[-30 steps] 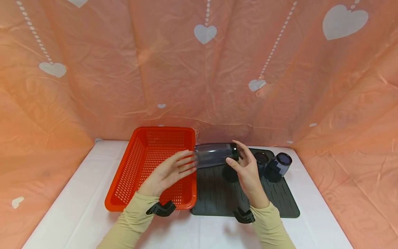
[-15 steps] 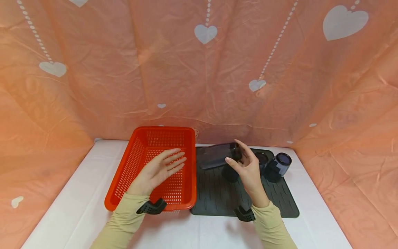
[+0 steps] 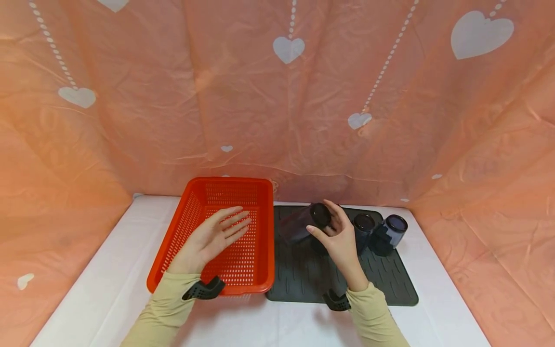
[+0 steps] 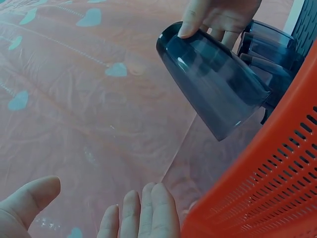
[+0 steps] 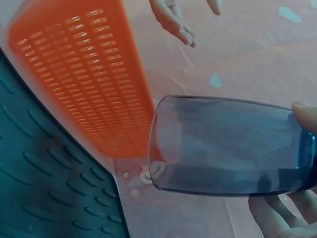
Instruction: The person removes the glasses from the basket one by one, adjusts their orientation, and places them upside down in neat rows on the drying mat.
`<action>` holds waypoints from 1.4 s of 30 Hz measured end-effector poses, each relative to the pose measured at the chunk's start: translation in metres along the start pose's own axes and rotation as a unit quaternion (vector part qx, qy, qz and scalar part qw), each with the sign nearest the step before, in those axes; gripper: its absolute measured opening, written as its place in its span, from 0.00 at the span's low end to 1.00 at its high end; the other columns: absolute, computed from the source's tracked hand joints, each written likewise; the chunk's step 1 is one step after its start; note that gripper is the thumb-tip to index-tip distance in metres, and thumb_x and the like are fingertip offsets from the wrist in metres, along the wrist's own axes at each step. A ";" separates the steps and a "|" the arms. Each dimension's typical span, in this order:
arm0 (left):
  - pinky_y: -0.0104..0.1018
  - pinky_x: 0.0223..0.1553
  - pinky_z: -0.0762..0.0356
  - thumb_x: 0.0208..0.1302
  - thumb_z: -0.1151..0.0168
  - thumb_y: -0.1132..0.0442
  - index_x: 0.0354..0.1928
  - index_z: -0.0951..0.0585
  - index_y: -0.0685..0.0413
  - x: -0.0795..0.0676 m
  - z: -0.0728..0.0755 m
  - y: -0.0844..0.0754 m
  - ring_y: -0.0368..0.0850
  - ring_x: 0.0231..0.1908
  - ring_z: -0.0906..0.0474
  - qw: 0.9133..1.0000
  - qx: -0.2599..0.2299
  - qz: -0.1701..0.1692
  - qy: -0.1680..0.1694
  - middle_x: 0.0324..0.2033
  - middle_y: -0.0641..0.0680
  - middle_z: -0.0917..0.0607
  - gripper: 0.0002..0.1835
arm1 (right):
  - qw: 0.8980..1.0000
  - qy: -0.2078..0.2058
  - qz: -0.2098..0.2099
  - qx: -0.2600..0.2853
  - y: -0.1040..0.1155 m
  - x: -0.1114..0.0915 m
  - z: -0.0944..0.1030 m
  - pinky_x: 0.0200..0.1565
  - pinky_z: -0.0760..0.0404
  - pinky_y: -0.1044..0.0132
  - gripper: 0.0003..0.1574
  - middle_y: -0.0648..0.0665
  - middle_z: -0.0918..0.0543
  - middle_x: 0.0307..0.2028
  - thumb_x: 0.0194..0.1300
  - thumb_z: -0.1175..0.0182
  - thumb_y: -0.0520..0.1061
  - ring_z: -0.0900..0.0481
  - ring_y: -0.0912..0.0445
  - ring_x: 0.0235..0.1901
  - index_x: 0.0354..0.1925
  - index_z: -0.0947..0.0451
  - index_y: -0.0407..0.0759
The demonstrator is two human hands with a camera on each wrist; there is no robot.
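Observation:
My right hand [image 3: 341, 243] grips a dark tinted drinking glass [image 3: 298, 224] near its thick base, with thumb and fingers around it. The glass is held tilted above the black drying mat [image 3: 299, 282], its mouth towards the left and down. In the right wrist view the clear glass [image 5: 223, 146] shows nothing inside. My left hand [image 3: 210, 241] hovers over the red basket [image 3: 269, 231], palm facing right and fingers straight, holding nothing. Two similar glasses, a nearer one [image 3: 362, 233] and a farther-right one [image 3: 389, 233], stand base up on the mat.
Part of another dark glass [image 3: 318, 246] shows behind the held one. The perforated basket stands left of the mat, close against it, on a white-covered table [image 3: 260, 323]. An orange sheet with pale hearts [image 3: 288, 49] hangs behind and at both sides.
My left hand has come off the glass's mouth end and moved left over the basket. My right hand has tipped the glass from nearly level to mouth downward.

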State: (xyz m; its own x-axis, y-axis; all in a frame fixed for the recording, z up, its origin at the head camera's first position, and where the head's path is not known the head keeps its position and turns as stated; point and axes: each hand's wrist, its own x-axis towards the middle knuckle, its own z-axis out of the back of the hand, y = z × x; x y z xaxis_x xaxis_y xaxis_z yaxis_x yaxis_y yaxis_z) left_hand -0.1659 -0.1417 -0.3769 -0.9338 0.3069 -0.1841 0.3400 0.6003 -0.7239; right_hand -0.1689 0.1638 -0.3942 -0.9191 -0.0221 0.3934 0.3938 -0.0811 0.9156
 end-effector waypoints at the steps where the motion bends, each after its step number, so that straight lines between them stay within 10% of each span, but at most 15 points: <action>1: 0.45 0.63 0.36 0.73 0.50 0.56 0.61 0.30 0.55 0.000 0.001 0.000 0.61 0.67 0.43 1.000 0.001 0.000 -0.002 0.68 0.62 0.41 0.19 | 1.000 -0.001 -0.003 0.000 0.003 -0.001 -0.002 0.52 0.23 0.66 0.43 0.41 0.28 0.60 0.53 0.29 0.33 0.26 0.54 0.56 0.65 0.33 0.43; 27: 0.42 0.64 0.38 0.73 0.49 0.56 0.52 0.22 0.50 -0.005 0.027 -0.025 0.57 0.68 0.44 0.999 -0.001 -0.025 -0.025 0.63 0.58 0.34 0.12 | 0.998 0.009 -0.012 -0.066 0.005 -0.005 -0.022 0.57 0.27 0.53 0.42 0.37 0.23 0.54 0.46 0.26 0.30 0.24 0.47 0.53 0.61 0.29 0.38; 42: 0.43 0.66 0.43 0.72 0.48 0.56 0.51 0.20 0.51 -0.006 0.036 -0.036 0.55 0.67 0.42 0.999 -0.025 -0.036 -0.016 0.58 0.55 0.27 0.13 | 0.997 -0.013 0.008 -0.071 -0.047 -0.002 -0.026 0.54 0.25 0.60 0.45 0.43 0.21 0.54 0.42 0.23 0.34 0.21 0.51 0.51 0.60 0.26 0.44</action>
State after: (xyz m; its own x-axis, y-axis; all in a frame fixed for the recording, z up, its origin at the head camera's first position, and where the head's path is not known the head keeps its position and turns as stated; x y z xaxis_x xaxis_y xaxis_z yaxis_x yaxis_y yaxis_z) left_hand -0.1763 -0.1912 -0.3737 -0.9590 0.2385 -0.1532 0.2754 0.6563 -0.7025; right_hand -0.1855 0.1418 -0.4407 -0.9117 0.0016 0.4108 0.4003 -0.2214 0.8893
